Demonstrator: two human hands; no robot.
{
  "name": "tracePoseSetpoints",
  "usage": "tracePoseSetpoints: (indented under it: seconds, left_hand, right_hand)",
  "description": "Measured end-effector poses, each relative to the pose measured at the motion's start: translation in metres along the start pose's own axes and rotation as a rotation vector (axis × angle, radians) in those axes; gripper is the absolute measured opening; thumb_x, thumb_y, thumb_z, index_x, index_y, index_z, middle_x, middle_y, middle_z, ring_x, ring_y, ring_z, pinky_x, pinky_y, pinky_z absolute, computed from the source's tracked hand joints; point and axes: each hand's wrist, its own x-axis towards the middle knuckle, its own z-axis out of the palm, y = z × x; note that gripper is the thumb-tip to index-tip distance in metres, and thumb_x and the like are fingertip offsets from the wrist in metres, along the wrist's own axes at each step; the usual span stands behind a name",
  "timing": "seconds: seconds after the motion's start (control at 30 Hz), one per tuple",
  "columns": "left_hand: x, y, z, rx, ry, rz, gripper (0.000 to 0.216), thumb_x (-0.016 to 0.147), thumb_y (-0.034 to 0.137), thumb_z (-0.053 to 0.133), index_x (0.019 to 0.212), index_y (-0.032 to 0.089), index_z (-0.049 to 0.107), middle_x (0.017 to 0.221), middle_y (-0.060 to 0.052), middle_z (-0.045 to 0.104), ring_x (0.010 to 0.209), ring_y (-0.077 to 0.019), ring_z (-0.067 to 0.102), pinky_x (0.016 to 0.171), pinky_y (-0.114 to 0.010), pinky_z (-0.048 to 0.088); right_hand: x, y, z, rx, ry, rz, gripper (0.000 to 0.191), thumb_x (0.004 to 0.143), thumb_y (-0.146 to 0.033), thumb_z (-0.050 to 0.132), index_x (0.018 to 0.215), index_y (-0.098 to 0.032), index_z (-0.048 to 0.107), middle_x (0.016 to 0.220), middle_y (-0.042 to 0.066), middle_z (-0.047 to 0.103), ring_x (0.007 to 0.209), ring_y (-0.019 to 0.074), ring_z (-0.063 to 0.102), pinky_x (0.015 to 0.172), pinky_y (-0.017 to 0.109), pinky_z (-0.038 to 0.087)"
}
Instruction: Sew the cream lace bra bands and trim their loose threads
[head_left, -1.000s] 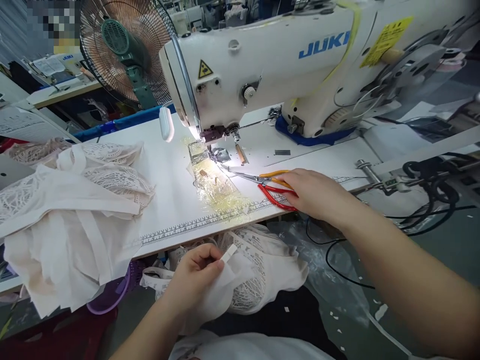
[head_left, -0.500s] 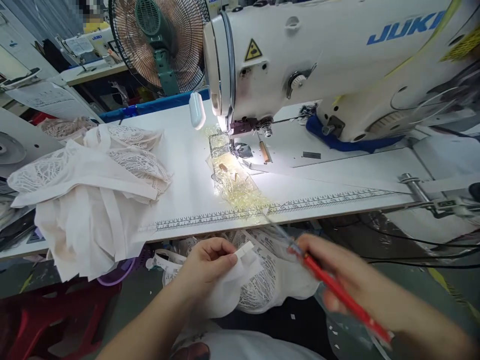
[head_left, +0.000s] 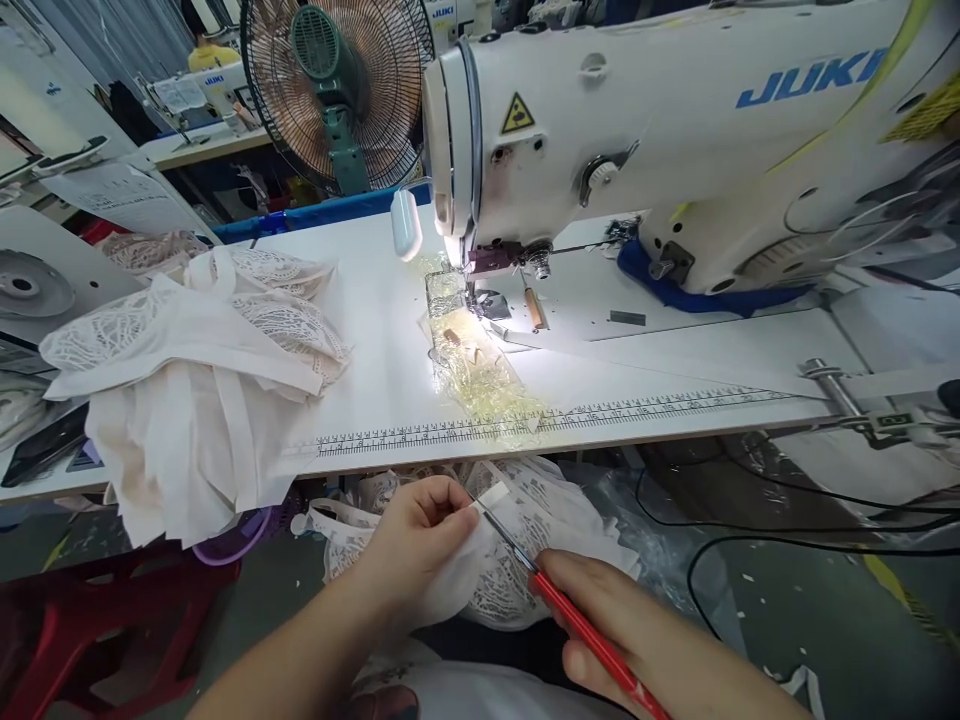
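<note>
My left hand pinches the pale edge of a cream lace bra between thumb and fingers, over my lap just below the table edge. In my right hand is a slim red-handled tool with a narrow metal shaft. Its tip reaches the fabric edge right beside my left thumb; the exact shape of the tip cannot be made out. Beyond my hands stands a white sewing machine, its lit needle area over a yellowish, film-covered patch on the table.
A pile of cream lace garments hangs over the table's left front edge. A printed ruler strip runs along the front edge. Behind stands a fan. At lower left is a red stool; black cables hang at right.
My right hand has brought the red-handled tool left and down, so its tip is now at the fabric edge by my left thumb. My left hand keeps its pinch.
</note>
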Motion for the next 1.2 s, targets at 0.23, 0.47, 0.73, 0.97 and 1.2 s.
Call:
tracePoseSetpoints:
  seconds: [0.23, 0.47, 0.73, 0.97, 1.2]
  left_hand:
    - [-0.001, 0.003, 0.004, 0.109, 0.035, -0.002, 0.028, 0.060, 0.037, 0.069, 0.056, 0.016, 0.051, 0.050, 0.004, 0.045, 0.047, -0.0077, 0.036, 0.047, -0.021, 0.027]
    - [0.000, 0.004, 0.004, 0.149, 0.041, 0.007, 0.024, 0.062, 0.034, 0.066, 0.057, 0.016, 0.050, 0.051, 0.004, 0.045, 0.048, -0.0080, 0.037, 0.047, -0.021, 0.029]
    - [-0.004, 0.004, 0.001, 0.202, 0.001, 0.067, 0.021, 0.067, 0.031, 0.065, 0.060, 0.015, 0.054, 0.055, 0.002, 0.049, 0.052, -0.0095, 0.041, 0.050, -0.022, 0.032]
    - [-0.018, -0.004, 0.006, 0.346, -0.108, 0.326, 0.017, 0.077, 0.024, 0.061, 0.093, 0.018, 0.058, 0.062, 0.002, 0.053, 0.056, -0.0117, 0.047, 0.053, -0.023, 0.036]
    - [-0.024, -0.007, 0.012, 0.573, -0.197, 0.437, 0.014, 0.084, 0.025, 0.053, 0.097, 0.020, 0.047, 0.070, 0.000, 0.059, 0.059, -0.0130, 0.053, 0.055, -0.023, 0.039]
  right_hand:
    - [0.003, 0.000, -0.001, -0.059, -0.012, 0.024, 0.026, 0.079, -0.034, 0.051, 0.070, -0.023, 0.030, 0.070, -0.002, 0.045, 0.060, 0.0142, 0.039, 0.054, 0.026, 0.029]
    - [0.005, -0.001, 0.006, -0.045, 0.012, 0.119, 0.030, 0.081, -0.037, 0.051, 0.067, -0.023, 0.029, 0.069, -0.002, 0.044, 0.060, 0.0143, 0.040, 0.055, 0.026, 0.031]
    - [0.006, 0.012, 0.006, 0.021, 0.203, 0.086, 0.034, 0.085, -0.047, 0.045, 0.065, -0.023, 0.033, 0.062, -0.002, 0.045, 0.056, 0.0146, 0.044, 0.051, 0.026, 0.036]
    - [0.007, -0.011, -0.011, 0.202, 0.485, -0.030, 0.026, 0.075, -0.040, 0.065, 0.090, -0.023, 0.053, 0.066, -0.002, 0.049, 0.057, 0.0154, 0.046, 0.051, 0.027, 0.040]
    - [0.018, -0.028, -0.005, 0.216, 0.377, -0.065, 0.015, 0.077, -0.028, 0.059, 0.075, -0.022, 0.045, 0.069, -0.001, 0.048, 0.056, 0.0137, 0.044, 0.048, 0.025, 0.038]
